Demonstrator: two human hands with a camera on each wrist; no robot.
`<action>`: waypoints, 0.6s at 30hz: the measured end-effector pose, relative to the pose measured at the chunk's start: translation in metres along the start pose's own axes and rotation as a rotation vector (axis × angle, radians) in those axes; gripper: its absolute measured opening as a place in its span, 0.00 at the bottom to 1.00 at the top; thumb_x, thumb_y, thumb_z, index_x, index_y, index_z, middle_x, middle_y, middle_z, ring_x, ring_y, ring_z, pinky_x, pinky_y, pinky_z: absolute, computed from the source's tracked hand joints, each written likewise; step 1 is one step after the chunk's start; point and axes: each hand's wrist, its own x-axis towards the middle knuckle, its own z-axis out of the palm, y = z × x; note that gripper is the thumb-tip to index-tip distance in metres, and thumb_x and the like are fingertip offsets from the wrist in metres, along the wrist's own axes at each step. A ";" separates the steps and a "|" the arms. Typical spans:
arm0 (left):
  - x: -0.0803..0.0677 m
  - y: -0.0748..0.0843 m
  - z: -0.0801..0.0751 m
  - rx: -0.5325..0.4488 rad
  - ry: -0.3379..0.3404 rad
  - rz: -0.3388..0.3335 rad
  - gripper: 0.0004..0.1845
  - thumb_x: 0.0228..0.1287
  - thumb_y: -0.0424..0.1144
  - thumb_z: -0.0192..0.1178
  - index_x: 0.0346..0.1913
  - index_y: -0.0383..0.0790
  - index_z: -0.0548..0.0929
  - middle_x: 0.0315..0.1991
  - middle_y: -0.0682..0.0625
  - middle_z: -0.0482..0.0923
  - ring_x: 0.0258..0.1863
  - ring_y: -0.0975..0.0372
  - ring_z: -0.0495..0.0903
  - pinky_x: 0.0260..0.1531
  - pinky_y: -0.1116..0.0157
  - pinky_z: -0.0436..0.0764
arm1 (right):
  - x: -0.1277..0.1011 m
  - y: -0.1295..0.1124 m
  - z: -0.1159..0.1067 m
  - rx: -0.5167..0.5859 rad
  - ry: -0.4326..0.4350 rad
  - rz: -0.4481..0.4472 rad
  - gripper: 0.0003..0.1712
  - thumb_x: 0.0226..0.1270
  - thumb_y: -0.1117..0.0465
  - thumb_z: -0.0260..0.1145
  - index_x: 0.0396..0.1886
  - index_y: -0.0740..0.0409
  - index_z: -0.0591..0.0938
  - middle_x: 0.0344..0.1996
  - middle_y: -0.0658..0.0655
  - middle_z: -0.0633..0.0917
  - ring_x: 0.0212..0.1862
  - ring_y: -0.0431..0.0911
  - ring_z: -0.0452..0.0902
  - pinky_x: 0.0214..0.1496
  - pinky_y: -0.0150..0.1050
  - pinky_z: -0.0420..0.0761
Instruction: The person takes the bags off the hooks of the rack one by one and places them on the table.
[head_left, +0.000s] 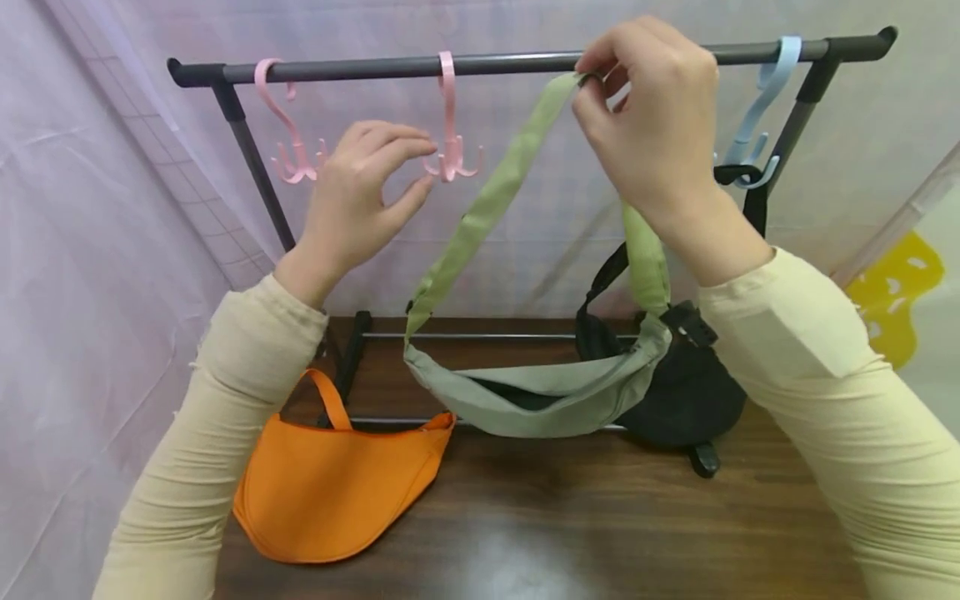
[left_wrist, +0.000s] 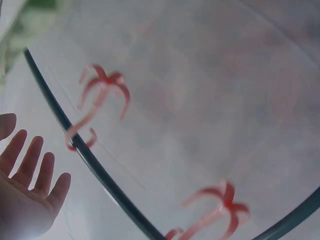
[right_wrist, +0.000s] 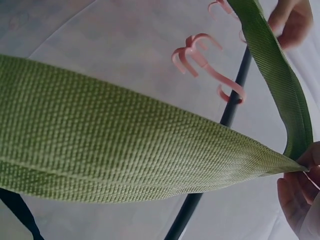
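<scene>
Right hand [head_left: 656, 125] at 12 o'clock of the head view, up at the dark rail [head_left: 510, 62], fingertips pinching the top fold of the green strap [head_left: 491, 196]. Right wrist view confirms: webbing [right_wrist: 125, 150] creased to a point between thumb and fingers [right_wrist: 295, 192]. Green sling bag [head_left: 547, 396] hanging from that strap, at centre, body low over the rack's lower bar, just above the wooden table [head_left: 570, 525].

Left hand [head_left: 360, 196] at 10 o'clock, gripping nothing; thumb and forefinger loosely curved toward the middle pink multi-prong hook [head_left: 450, 125], close beside it, contact not certain. Left wrist view shows fingers [left_wrist: 30, 165] spread and relaxed, well off the hook [left_wrist: 100, 105].

Second pink hook [head_left: 288, 125] farther along at 10 o'clock. Blue hook [head_left: 757, 117] at 1 o'clock carrying a black bag [head_left: 686, 392], partly behind the green one. Orange sling bag [head_left: 337, 492] at 7 o'clock, flat on the table, leaning at the rack foot.

Risks, judged: grip only a fingertip pinch on a narrow fold, so slippage would drop the bag onto table or lower bar. Hook swings freely on the rail; unsteadied, prongs could turn away and strap miss or catch on only a tip. Green strap near black bag's strap, possible snag.
</scene>
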 end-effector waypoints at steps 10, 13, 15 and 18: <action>-0.053 0.025 0.026 -0.206 -0.081 -0.288 0.23 0.57 0.38 0.61 0.54 0.31 0.73 0.51 0.41 0.75 0.50 0.52 0.71 0.53 0.58 0.68 | 0.004 0.008 -0.011 -0.058 0.033 -0.017 0.15 0.63 0.64 0.50 0.32 0.69 0.81 0.31 0.61 0.83 0.33 0.49 0.80 0.32 0.21 0.65; -0.071 0.030 0.034 -0.243 -0.145 -0.383 0.24 0.57 0.40 0.61 0.55 0.32 0.72 0.51 0.41 0.74 0.51 0.53 0.71 0.53 0.57 0.68 | 0.005 0.011 -0.015 -0.075 0.036 -0.007 0.16 0.64 0.62 0.50 0.33 0.68 0.81 0.32 0.61 0.83 0.34 0.49 0.80 0.33 0.20 0.65; -0.083 0.033 0.039 -0.262 -0.178 -0.431 0.24 0.57 0.41 0.61 0.55 0.32 0.72 0.51 0.42 0.74 0.51 0.53 0.70 0.52 0.57 0.69 | 0.005 0.013 -0.018 -0.080 0.040 -0.010 0.16 0.65 0.62 0.50 0.34 0.68 0.81 0.33 0.61 0.83 0.34 0.49 0.80 0.33 0.19 0.64; -0.101 0.036 0.045 -0.314 -0.204 -0.504 0.25 0.57 0.41 0.61 0.56 0.34 0.71 0.52 0.42 0.73 0.52 0.54 0.70 0.52 0.56 0.69 | 0.005 0.017 -0.021 -0.087 0.053 -0.006 0.16 0.65 0.62 0.50 0.35 0.68 0.81 0.33 0.61 0.83 0.34 0.49 0.81 0.33 0.16 0.62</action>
